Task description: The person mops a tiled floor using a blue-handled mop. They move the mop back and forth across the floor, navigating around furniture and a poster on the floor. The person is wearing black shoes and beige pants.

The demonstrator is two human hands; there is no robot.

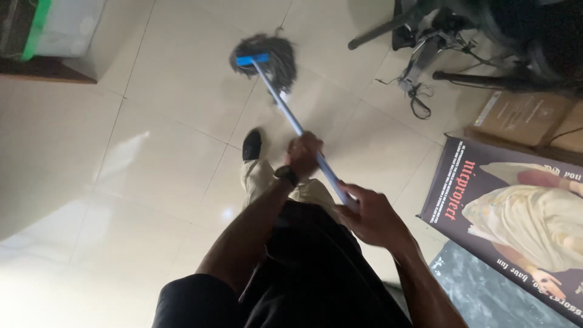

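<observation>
— Pale glossy floor tiles [152, 158] fill most of the view, with light reflecting off them at the lower left. What is the person holding?

— A mop. Its handle [291, 118] is a thin light-coloured pole that runs from the hands up and to the left, down to a blue clamp and a grey stringy mop head [267, 58] lying on the tiles.

— And the grip of each hand?

— The left hand [302, 153], with a dark watch [286, 175] on the wrist, is closed around the pole further down its length. The right hand [371, 217] is closed around the upper end, close to the body. Both are a little blurred.

— Where does the person stand?

— One dark shoe [251, 144] is planted on the tiles just left of the pole, below it a beige trouser leg.

— Anything around the edges?

— At the right, a dark poster [504, 206] showing a figure in pale cloth lies on the floor, with a cardboard box [522, 115] above it. Black stands and tangled cables [419, 97] sit at the top right. At the top left is a piece of wooden furniture [42, 70] with something green on it.
</observation>
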